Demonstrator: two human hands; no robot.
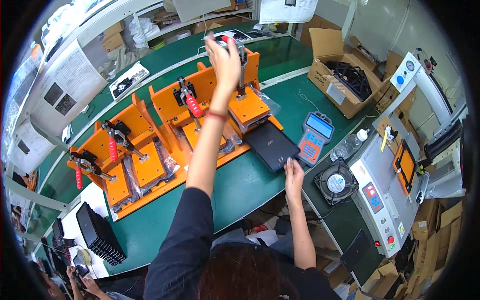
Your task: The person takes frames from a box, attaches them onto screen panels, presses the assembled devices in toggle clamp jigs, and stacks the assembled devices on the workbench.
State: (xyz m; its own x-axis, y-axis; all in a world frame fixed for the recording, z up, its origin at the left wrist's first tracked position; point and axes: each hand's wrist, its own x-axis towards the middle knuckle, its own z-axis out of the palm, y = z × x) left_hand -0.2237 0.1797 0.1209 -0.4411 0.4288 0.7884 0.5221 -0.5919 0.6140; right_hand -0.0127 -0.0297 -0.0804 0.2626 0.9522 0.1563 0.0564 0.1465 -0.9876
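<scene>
My left hand (226,65) is raised at the rear of the rightmost orange clamping fixture (250,107). Its fingers are stretched out and apart, against the red clamp handle (229,39), whose tip shows between fingers and thumb; how firmly they touch is hard to see. My right hand (294,177) pinches the near right corner of a flat black tablet-like panel (271,144). That panel lies tilted just in front of the same fixture, its far edge close to the orange plate. A blue-grey handheld device with a lit screen (316,137) sits right beside the panel.
More orange fixtures with red-handled clamps (142,162) stand to the left. A stack of black panels (97,235) is at front left. On the right are an open carton (345,82), a clear bottle (350,145), a fan (336,182) and a white press machine (382,200). Another person's hands (82,280) show lower left.
</scene>
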